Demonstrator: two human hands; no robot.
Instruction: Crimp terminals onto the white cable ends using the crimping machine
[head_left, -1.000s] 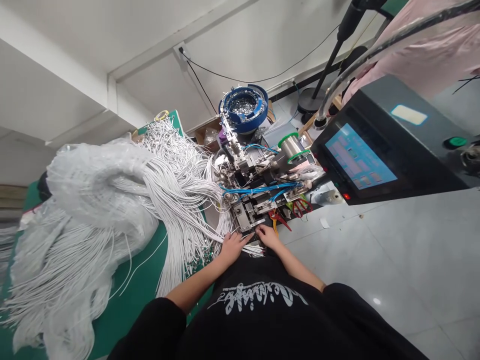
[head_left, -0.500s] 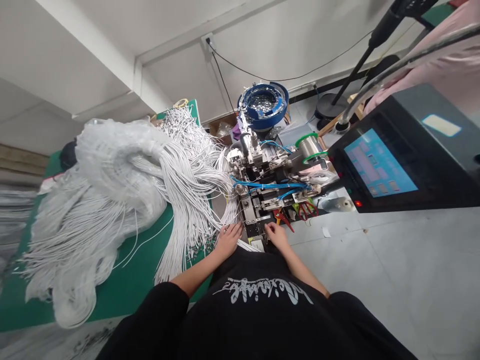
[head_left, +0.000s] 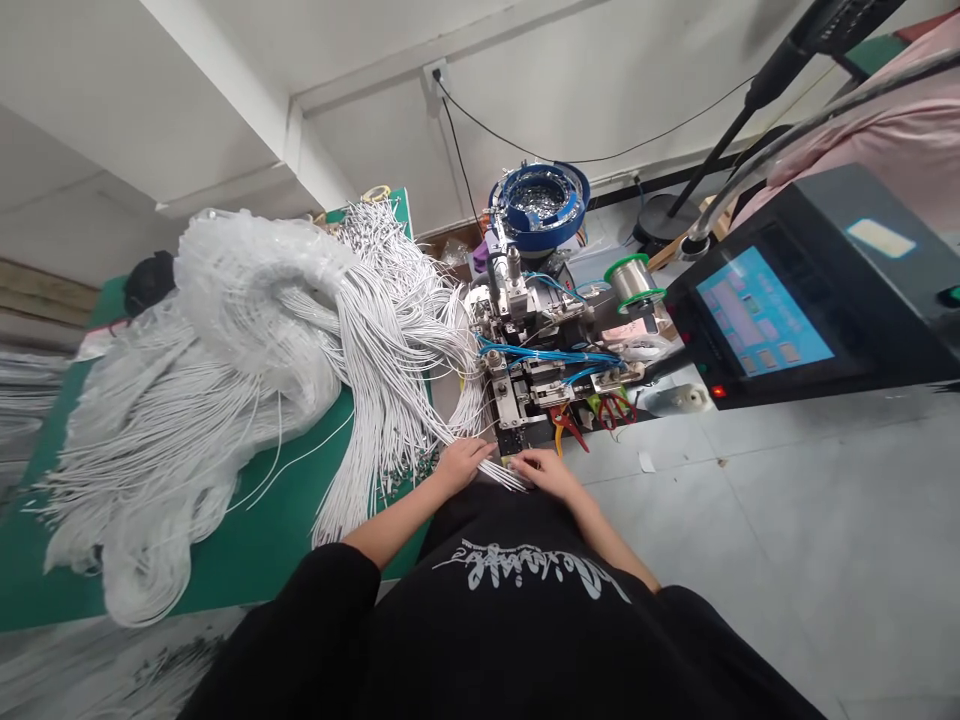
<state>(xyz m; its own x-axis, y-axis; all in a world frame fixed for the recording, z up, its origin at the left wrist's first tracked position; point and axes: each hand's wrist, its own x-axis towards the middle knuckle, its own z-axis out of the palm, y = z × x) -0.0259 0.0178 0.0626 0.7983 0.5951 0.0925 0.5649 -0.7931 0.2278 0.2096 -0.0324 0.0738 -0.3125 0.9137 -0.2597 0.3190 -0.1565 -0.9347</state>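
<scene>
My left hand [head_left: 463, 464] lies over the end of a bundle of white cables [head_left: 504, 474] at the machine's front edge, its fingers bent together; what they grip is too small to tell. My right hand [head_left: 541, 470] is just to the right of the cable ends, thumb and fingers pinched, with anything between them hidden. Both hands are in front of the metal machine [head_left: 513, 400] with its blue air tubes [head_left: 551, 355]. A large pile of white cables [head_left: 382, 370] spreads to the left of the machine.
Clear plastic wrap [head_left: 232, 270] covers cables on the green table [head_left: 300, 540]. A blue bowl feeder [head_left: 559, 230] and a wire spool [head_left: 630, 283] stand behind. A screen unit [head_left: 765, 310] is at right. Red-handled scissors [head_left: 616, 411] and orange-red pliers [head_left: 568, 428] lie at the machine's right edge.
My right hand has moved left and nearer my body, toward the cable ends and my left hand. My left hand stays by the bundle. The whole view has shifted slightly.
</scene>
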